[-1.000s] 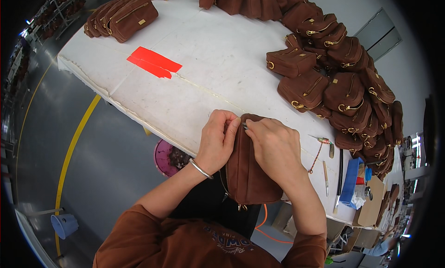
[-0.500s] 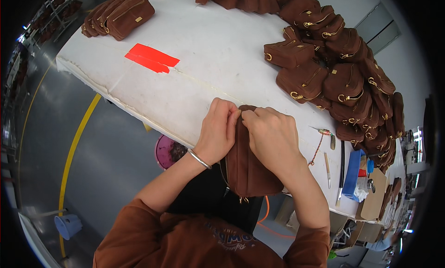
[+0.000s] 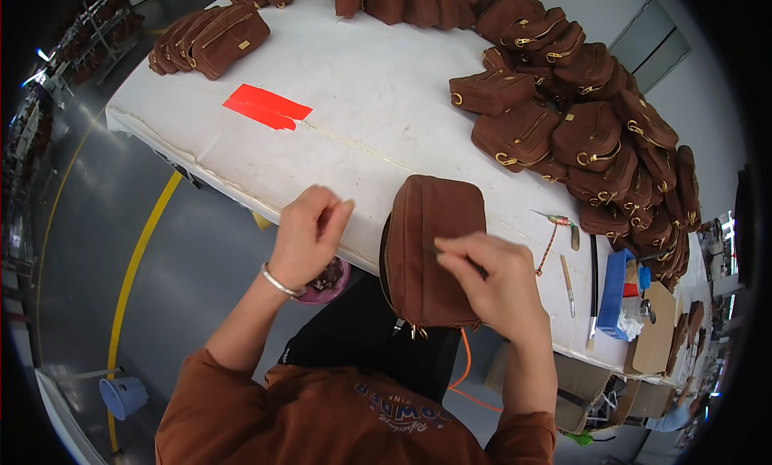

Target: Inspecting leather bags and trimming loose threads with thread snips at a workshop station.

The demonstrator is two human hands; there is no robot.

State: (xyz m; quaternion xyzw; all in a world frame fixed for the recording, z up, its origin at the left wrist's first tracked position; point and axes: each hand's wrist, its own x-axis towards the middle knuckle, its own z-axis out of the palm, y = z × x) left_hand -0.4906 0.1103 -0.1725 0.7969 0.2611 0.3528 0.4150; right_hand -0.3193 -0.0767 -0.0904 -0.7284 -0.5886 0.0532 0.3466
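Left hand has lifted off the brown pouch, fingers loosely curled, holding nothing | right hand pinches something small against pouch at table edge | 2-handed work now 1-handed

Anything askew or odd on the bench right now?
Mostly tidy. The brown suede zip pouch under the right hand overhangs the white table edge. A red sheet lies crooked, its near edge looking ragged. The left hand holds nothing visible.
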